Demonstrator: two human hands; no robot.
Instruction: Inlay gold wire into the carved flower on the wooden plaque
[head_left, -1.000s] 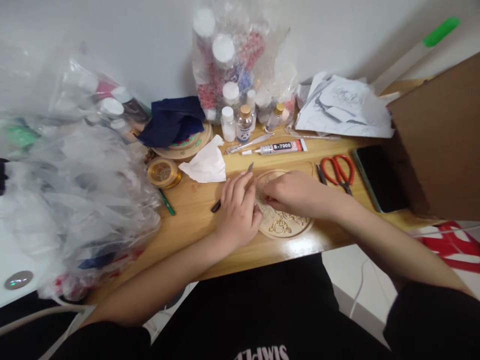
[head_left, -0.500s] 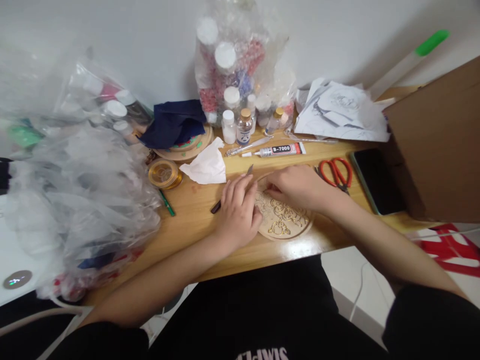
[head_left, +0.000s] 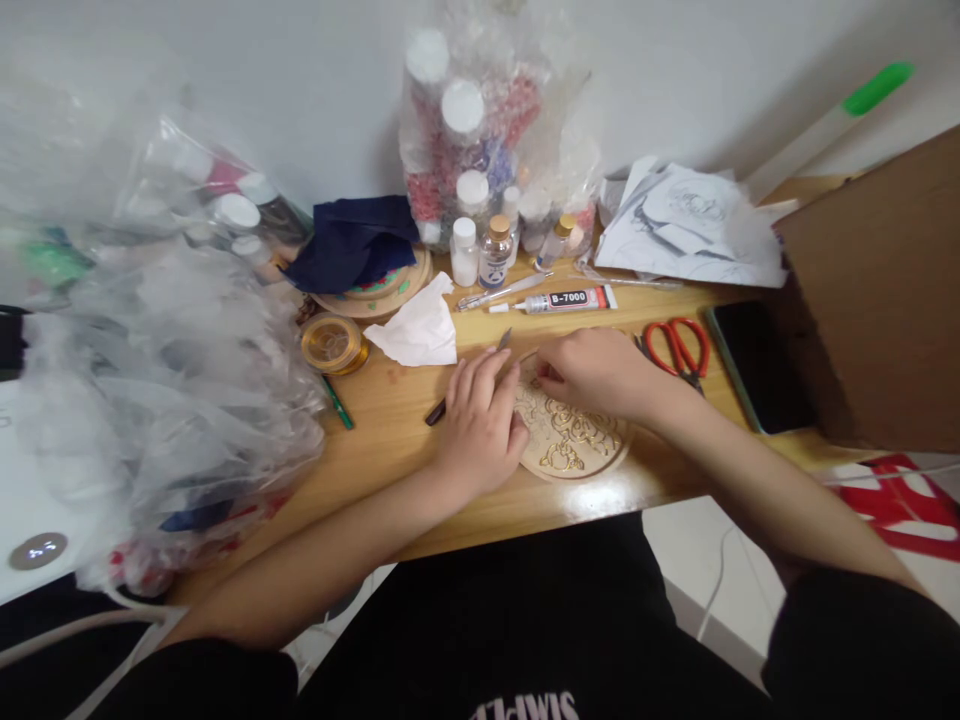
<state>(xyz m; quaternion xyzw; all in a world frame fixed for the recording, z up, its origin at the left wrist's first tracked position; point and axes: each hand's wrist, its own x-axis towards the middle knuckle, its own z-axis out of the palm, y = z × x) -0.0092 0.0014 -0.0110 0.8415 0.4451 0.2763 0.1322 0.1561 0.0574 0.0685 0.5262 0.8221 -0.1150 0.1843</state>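
A round, pale wooden board point(head_left: 611, 455) with gold wire outlines on its face lies on the table in front of me. My left hand point(head_left: 481, 425) rests flat at the board's left edge, fingers stretched out. Beneath those fingers is a dark-handled craft knife point(head_left: 436, 412), its blade tip and handle end showing on either side. Over the upper part of the board, my right hand point(head_left: 596, 372) is closed with its fingertips pinched down near the surface; what they hold is hidden. Orange-handled pliers point(head_left: 679, 350) lie to the right of that hand.
Behind the board lie a glue tube point(head_left: 570, 300), small bottles point(head_left: 495, 255) and torn white paper point(head_left: 420, 325). A wire spool point(head_left: 334, 343), a green pen point(head_left: 337, 402) and plastic bags point(head_left: 172, 400) are on the left. On the right are a phone point(head_left: 761, 365) and a cardboard box point(head_left: 885, 300).
The whole view has shifted slightly. Both hands stay in nearly the same places on the board, with no clear change in what they touch.
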